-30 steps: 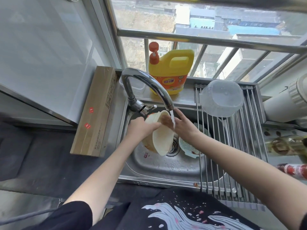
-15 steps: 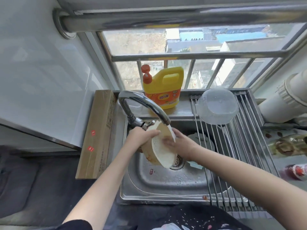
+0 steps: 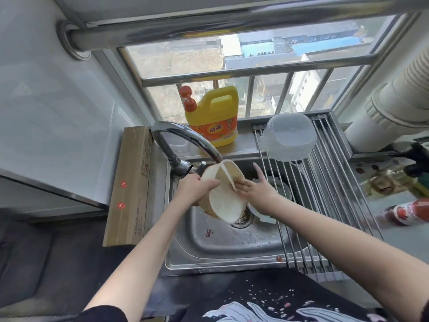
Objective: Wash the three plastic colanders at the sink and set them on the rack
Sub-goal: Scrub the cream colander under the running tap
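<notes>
Now I see the left hand [image 3: 193, 189] gripping the rim of the cream colander [image 3: 224, 201], tilted on edge over the sink [image 3: 222, 247] under the faucet [image 3: 185, 145], water running onto it. My right hand [image 3: 254, 190] lies flat, fingers spread, against the colander's inside. A clear colander [image 3: 290, 139] sits upside down on the rack [image 3: 325, 205] by the yellow detergent jug [image 3: 214, 117].
</notes>
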The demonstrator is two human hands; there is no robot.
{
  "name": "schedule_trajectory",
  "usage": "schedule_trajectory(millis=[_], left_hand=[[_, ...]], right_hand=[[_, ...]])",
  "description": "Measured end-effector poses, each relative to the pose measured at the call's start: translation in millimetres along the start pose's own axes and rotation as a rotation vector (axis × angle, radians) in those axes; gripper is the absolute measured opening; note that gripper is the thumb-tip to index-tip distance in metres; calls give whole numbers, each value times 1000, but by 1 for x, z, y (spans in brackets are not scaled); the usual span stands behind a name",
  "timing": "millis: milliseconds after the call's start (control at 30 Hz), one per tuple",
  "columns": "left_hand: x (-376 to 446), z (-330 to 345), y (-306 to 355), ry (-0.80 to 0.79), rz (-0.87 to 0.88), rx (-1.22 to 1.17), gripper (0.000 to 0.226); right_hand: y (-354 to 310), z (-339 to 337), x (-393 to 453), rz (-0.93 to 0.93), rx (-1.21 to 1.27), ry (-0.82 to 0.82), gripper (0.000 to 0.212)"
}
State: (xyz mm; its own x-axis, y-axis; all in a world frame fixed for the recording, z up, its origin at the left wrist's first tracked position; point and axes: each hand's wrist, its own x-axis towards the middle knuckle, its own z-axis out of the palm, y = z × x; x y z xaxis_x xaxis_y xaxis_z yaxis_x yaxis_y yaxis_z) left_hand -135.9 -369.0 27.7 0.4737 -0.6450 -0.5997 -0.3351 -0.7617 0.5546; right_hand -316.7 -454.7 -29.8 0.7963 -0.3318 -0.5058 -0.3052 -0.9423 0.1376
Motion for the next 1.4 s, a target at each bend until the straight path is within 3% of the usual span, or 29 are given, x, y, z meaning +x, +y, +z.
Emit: schedule_trajectory(millis=[167,267,333,500,700,867,967,1067,1200,1233,1400], left_hand=[[-9,3,1,144,46,65,43],[-13,5,-4,116,36,42,44],[-16,7,-4,144,50,22,43],[-23,15,3,292,40,-20,41],[-34,21,-1,257,69,-22,42],[-32,22,-5,348,25,-25,47],[-35,23,-9,297,41,-8,46],[-36,24,-8,295,35,-50,43],[-36,25,-3,340,10,-85,43],[-37,25,-4,328,7,-91,42],[-36,25,-7,279,20,-108,44]], right_hand=[[-43,2,-7,-184,330,-114,84],[-20,6,1,0,107,37,70],[-8,3,4,139,37,72,72],[-39,10,-10,-190,380,-33,86],[3,16,-4,127,86,116,76],[-26,19,-15,-242,335,-13,81],[-9,23,-8,-42,170,129,78],[-3,13,-4,114,150,133,78],[-24,12,-11,-271,294,-17,81],[-21,14,-11,-286,267,-12,80],[6,3,-4,50,71,92,75]])
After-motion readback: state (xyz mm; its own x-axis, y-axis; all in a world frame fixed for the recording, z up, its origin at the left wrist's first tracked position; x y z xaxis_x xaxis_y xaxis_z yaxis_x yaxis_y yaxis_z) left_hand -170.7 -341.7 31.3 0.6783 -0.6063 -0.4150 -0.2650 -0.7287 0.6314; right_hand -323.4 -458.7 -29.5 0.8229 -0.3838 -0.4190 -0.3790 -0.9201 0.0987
